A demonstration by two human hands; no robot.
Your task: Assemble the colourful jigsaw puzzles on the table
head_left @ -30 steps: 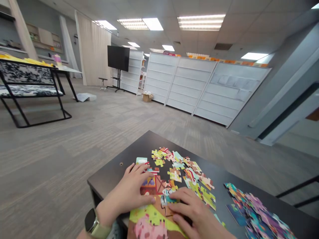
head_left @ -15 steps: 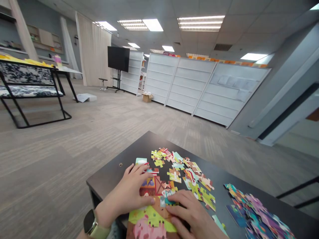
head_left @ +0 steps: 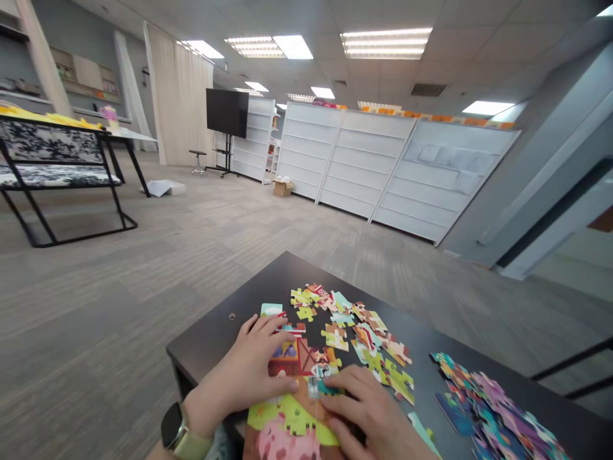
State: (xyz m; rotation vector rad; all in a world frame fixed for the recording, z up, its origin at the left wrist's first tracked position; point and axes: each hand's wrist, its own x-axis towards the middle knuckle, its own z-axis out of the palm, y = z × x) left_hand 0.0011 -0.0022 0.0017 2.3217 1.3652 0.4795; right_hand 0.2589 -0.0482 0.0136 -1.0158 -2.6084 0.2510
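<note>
Partly beneath right hand (head_left: 368, 409), puzzle (head_left: 301, 418), seemingly touching.

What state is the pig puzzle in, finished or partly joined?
Partly joined: the pig puzzle has fitted pieces, while loose pieces lie beside it on the table.

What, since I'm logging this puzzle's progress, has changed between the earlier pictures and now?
The right hand has shifted slightly left, and the dark gap around the piece under its fingertips has closed; the piece now appears seated in the assembled puzzle. The left hand, loose pieces and purple-blue pile stayed put.
</note>
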